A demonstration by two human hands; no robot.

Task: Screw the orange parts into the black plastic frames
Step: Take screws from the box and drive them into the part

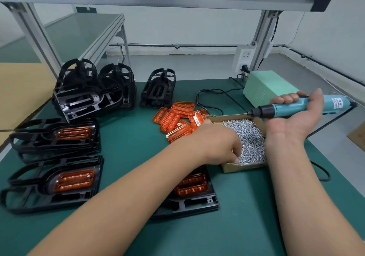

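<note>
Bench [246, 228], green mat. The left hand [223, 145] is down in the cardboard box [237, 167] of screws [249, 135], fingers bent among them; cannot tell if one is pinched. The right hand [296, 117], palm up, grips the teal electric screwdriver [284, 108] over the box. A black frame [197, 203] with an orange part [192, 185] seated lies under the left forearm. Loose orange parts [177, 117] are heaped just left of the box.

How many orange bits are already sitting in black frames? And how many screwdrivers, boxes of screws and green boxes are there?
Orange parts in frames: 3
Screwdriver: 1
Box of screws: 1
Green power box: 1
Total: 6
</note>
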